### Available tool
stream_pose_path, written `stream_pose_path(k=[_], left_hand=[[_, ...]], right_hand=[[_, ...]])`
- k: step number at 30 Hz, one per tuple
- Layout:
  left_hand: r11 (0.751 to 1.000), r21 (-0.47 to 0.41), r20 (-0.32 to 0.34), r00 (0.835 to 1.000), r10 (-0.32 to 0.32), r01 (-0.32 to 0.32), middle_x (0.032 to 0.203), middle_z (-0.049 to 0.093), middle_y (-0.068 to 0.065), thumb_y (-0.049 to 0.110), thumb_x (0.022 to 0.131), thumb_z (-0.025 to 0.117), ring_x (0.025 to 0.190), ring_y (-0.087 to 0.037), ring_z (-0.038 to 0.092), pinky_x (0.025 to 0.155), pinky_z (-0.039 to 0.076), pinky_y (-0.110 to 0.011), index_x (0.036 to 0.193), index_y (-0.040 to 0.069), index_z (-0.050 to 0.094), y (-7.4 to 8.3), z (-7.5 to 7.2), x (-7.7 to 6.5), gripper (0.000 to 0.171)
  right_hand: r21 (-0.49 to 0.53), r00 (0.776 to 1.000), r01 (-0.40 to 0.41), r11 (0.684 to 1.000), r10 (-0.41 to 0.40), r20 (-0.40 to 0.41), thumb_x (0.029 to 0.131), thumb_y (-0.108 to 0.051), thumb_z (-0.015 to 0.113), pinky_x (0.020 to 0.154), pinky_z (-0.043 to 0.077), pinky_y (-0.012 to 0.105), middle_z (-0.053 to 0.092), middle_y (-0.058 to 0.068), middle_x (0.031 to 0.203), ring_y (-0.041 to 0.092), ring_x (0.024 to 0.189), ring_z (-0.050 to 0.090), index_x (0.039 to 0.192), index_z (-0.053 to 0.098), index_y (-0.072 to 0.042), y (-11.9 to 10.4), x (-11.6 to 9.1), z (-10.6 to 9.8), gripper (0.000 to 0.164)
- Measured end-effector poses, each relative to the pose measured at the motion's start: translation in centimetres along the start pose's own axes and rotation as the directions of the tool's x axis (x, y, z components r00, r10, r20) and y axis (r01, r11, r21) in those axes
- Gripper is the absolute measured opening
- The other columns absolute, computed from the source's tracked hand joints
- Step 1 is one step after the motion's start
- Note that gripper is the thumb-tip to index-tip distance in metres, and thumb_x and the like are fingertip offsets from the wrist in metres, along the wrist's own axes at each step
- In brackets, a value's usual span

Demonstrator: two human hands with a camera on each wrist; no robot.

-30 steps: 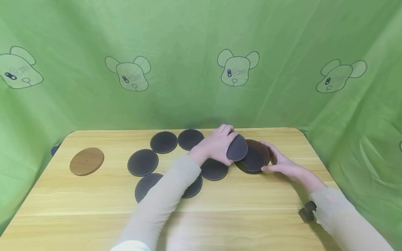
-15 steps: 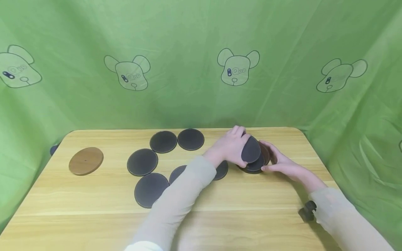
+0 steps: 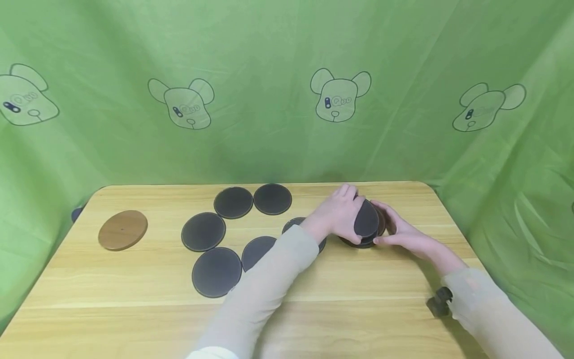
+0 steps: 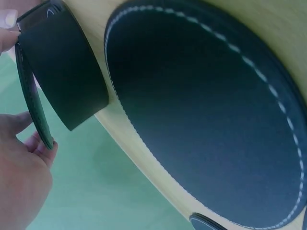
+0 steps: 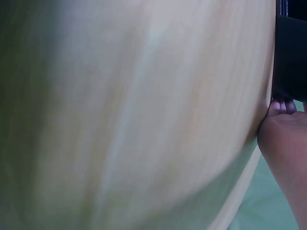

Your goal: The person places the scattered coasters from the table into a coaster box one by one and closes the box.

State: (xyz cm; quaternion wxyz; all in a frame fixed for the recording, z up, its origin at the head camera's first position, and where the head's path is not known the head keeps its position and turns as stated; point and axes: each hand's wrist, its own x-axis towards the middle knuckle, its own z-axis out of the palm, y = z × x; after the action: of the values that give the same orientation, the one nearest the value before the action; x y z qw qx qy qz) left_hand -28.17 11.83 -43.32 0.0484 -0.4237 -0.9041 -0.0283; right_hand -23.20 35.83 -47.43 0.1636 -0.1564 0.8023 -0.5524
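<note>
Wooden table, green drapes behind: left hand grips a coaster, right hand a holder.

Desk: pale streaked wood, blurred, filling most of your view; the side away from its visible edge darkens to green.
Desk shadow: broad, soft, running to the desk's edge near your hand.
Right hand: yours, beside the desk's edge, partly cut off, fingers at the dark holder.
Dark holder: smooth-walled, near the desk's edge, only partly visible to you.
Green cloth: beyond the desk's edge.
</note>
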Motion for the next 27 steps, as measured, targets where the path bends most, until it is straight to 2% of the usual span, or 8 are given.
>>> stream_pose_path(k=[6,10,12,14,19,21,26,27], left_hand=[[0.999,0.038,0.008,1.000,0.007,-0.008,0.137,0.051,-0.001,0.071,0.072,0.080,0.126,-0.016,0.044,0.115,0.042,-0.025,0.147,0.012,0.055,0.8,0.2,0.2,0.099],[1.000,0.030,0.011,1.000,0.003,-0.003,0.135,0.051,-0.001,0.069,0.071,0.082,0.125,-0.015,0.044,0.115,0.042,-0.024,0.146,0.013,0.056,1.2,0.1,0.1,0.098],[1.000,0.021,0.018,1.000,-0.002,0.001,0.134,0.051,-0.001,0.069,0.072,0.083,0.124,-0.015,0.044,0.115,0.042,-0.024,0.147,0.013,0.056,1.3,0.0,0.1,0.097],[1.000,0.020,0.029,1.000,-0.006,0.005,0.135,0.051,-0.001,0.068,0.072,0.083,0.125,-0.015,0.044,0.116,0.042,-0.023,0.147,0.014,0.055,1.4,0.0,0.0,0.097],[0.999,0.031,0.056,0.998,-0.015,0.013,0.138,0.050,-0.001,0.068,0.074,0.082,0.127,-0.014,0.043,0.117,0.042,-0.023,0.149,0.013,0.053,1.6,0.2,0.0,0.097],[0.999,0.033,0.061,0.998,-0.016,0.014,0.139,0.050,-0.001,0.067,0.075,0.081,0.128,-0.014,0.043,0.117,0.043,-0.022,0.150,0.012,0.052,1.6,0.4,0.0,0.098],[0.999,0.050,0.077,0.997,-0.012,0.008,0.147,0.048,-0.004,0.067,0.077,0.081,0.134,-0.016,0.042,0.120,0.041,-0.022,0.155,0.010,0.047,1.5,0.7,-0.1,0.102],[0.999,0.052,0.080,0.997,-0.013,0.009,0.149,0.048,-0.005,0.067,0.077,0.081,0.136,-0.016,0.042,0.121,0.040,-0.023,0.156,0.010,0.046,1.5,0.7,-0.1,0.103]], right_hand=[[-0.001,1.000,0.004,1.000,-0.004,0.003,0.088,0.001,0.075,0.106,0.028,-0.003,0.005,0.032,0.174,-0.011,0.145,0.026,0.169,0.009,-0.004,0.2,0.1,-0.1,0.105],[-0.007,1.000,-0.011,1.000,0.012,0.003,0.087,0.001,0.075,0.104,0.027,-0.004,0.003,0.031,0.174,0.021,0.164,0.014,0.169,0.007,-0.004,0.0,0.1,-0.1,0.107],[-0.008,1.000,-0.016,1.000,0.016,0.006,0.087,0.001,0.075,0.104,0.027,-0.005,0.003,0.030,0.175,0.041,0.163,0.004,0.169,0.006,-0.005,-0.1,0.1,-0.1,0.107],[-0.009,1.000,-0.019,1.000,0.019,0.009,0.087,0.000,0.075,0.104,0.027,-0.005,0.003,0.030,0.175,0.051,0.160,-0.001,0.169,0.006,-0.004,-0.2,0.1,-0.1,0.107],[-0.013,1.000,-0.017,1.000,0.017,0.012,0.088,0.000,0.075,0.104,0.027,-0.004,0.005,0.032,0.174,0.050,0.160,0.001,0.169,0.006,-0.004,-0.4,0.1,0.0,0.107],[-0.009,1.000,-0.022,1.000,0.022,0.010,0.087,0.001,0.075,0.125,0.022,0.012,0.004,0.032,0.174,0.050,0.160,0.000,0.169,0.005,-0.004,-0.3,0.0,0.0,0.108],[0.004,1.000,-0.024,1.000,0.024,0.010,0.088,0.002,0.074,0.125,0.022,0.011,0.002,0.031,0.174,0.051,0.160,-0.002,0.170,0.005,-0.006,-0.2,0.0,0.0,0.107],[0.006,1.000,-0.021,1.000,0.021,0.012,0.088,0.002,0.074,0.114,0.025,0.002,0.002,0.031,0.174,0.051,0.160,-0.002,0.170,0.005,-0.006,-0.1,0.0,0.0,0.107]])
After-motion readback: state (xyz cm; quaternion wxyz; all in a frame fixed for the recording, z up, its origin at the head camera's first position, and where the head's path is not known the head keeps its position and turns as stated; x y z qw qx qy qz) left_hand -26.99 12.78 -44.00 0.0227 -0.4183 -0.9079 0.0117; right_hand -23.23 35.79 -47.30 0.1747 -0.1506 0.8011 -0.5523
